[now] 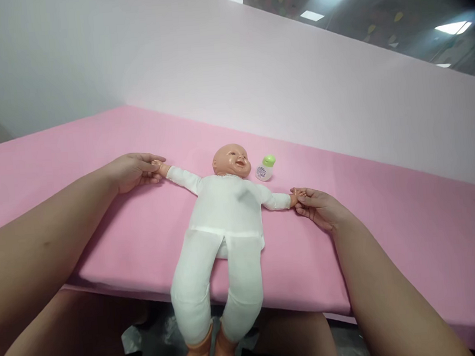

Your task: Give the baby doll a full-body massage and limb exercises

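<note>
A baby doll [227,211] in a white top and white trousers lies on its back, head away from me. Its lower legs and bare feet hang over the near edge of the pink-covered surface [136,246]. Both doll arms are stretched out sideways. My left hand [136,172] is closed on the doll's hand at the left, fingers and thumb around it. On the other side, my right hand [316,207] pinches the doll's other hand between thumb and fingers.
Beside the doll's head stands a small clear bottle [264,169] with a green cap and a label. A pale wall [295,80] rises behind the pink surface. My legs are below its near edge.
</note>
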### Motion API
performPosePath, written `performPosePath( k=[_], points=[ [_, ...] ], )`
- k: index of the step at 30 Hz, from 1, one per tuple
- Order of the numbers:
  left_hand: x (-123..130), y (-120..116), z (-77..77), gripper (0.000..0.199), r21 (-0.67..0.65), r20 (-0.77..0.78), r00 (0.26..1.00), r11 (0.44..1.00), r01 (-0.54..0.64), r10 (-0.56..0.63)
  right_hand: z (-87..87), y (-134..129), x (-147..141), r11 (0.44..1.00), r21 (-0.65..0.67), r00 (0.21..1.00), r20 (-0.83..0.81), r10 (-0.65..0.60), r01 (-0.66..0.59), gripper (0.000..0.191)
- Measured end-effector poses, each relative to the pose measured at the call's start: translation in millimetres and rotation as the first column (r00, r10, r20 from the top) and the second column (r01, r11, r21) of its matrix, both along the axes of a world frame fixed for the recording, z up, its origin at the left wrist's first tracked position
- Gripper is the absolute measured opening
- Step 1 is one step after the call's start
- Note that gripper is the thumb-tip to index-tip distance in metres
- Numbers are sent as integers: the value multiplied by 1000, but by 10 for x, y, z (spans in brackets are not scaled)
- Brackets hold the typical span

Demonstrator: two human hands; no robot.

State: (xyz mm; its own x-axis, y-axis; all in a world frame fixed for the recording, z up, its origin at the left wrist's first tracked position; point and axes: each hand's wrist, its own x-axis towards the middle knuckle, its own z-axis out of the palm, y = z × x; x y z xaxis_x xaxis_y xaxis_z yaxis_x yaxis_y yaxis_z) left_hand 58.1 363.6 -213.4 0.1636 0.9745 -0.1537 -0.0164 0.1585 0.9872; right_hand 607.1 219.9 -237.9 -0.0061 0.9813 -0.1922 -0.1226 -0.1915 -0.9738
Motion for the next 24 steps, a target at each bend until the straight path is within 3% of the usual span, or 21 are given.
performPosePath(
  k=[5,14,19,24],
  points=[
    [16,0,7,34,1,-46,999,1000,0,0,28,-10,-45,999,41,996,84,17,-21,28],
    [101,-23,31,14,-6,-60,994,995,-96,96,14,19,-66,998,25,988,142,-67,64,34],
    [85,-5,39,27,-55,-54,994,994,-99,96,-11,37,-33,996,1,993,77,-85,85,24],
    [62,-18,46,36,-40,-34,999,998,-44,43,2,14,-22,998,-5,998,29,-63,64,29]
  ],
)
